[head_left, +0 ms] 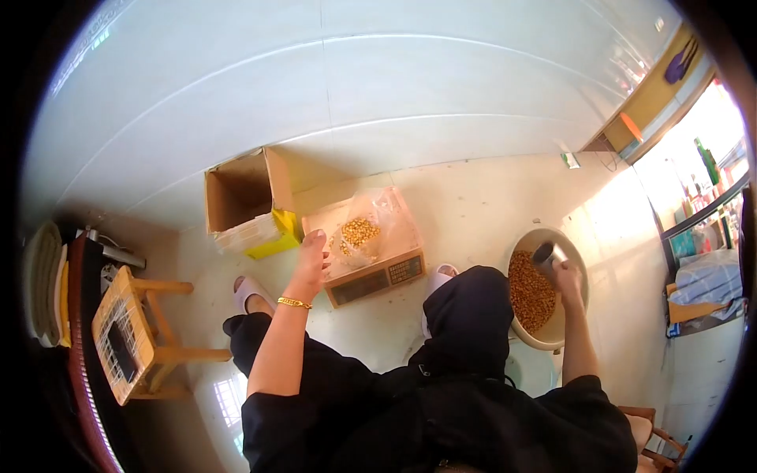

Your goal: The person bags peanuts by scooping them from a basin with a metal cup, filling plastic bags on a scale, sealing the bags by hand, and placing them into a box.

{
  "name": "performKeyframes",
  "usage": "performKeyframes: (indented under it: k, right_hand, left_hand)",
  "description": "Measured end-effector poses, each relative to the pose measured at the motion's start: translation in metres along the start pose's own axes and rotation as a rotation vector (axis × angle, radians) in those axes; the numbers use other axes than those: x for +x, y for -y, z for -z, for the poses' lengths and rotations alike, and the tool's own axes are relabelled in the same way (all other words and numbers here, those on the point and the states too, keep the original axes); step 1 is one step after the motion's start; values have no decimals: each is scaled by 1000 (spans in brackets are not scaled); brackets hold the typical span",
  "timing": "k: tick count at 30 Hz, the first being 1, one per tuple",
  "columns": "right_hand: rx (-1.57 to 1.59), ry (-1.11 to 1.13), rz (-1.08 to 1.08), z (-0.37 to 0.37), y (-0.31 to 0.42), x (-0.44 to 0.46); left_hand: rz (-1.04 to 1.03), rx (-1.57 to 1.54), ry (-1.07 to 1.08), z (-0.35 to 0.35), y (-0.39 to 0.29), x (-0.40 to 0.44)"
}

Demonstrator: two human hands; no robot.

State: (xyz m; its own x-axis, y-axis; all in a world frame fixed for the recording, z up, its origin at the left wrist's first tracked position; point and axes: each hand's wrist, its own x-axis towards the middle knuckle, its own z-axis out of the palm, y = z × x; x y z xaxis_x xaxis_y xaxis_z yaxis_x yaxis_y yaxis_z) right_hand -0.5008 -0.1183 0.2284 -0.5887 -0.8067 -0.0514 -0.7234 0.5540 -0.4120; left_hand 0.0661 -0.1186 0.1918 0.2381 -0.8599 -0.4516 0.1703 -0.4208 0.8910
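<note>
My right hand [568, 281] grips a shiny metal cup [549, 257], tilted so its dark mouth faces up and left. The cup is over a round pale tub [572, 246] holding a heap of brown kernels [531, 293]. My left hand [312, 254], with a gold bracelet at the wrist, is raised with its fingers apart and appears to hold nothing. Just right of it, a clear plastic bag [384, 211] with yellow kernels [360, 232] inside lies on a cardboard box [406, 225]. Whether the left fingers touch the bag is unclear.
A tall cardboard box [248, 193] with its top open stands against the white wall. On the left are a wooden stool [162, 355] and a dark cabinet edge. A glass-fronted shelf with a blue cloth [710, 276] stands at right. My legs straddle the box.
</note>
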Motion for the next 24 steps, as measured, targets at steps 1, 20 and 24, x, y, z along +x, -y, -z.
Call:
performKeyframes:
  k: [1, 20, 24]
  right_hand:
    - [5, -2, -1, -11, -14, 2]
    - [363, 818, -151, -106, -62, -7]
    - [790, 676, -384, -53, -72, -30]
  left_hand:
    - [-2, -2, 3, 1, 1, 1]
    - [38, 23, 42, 9, -4, -1]
    - [49, 49, 64, 6, -3, -1]
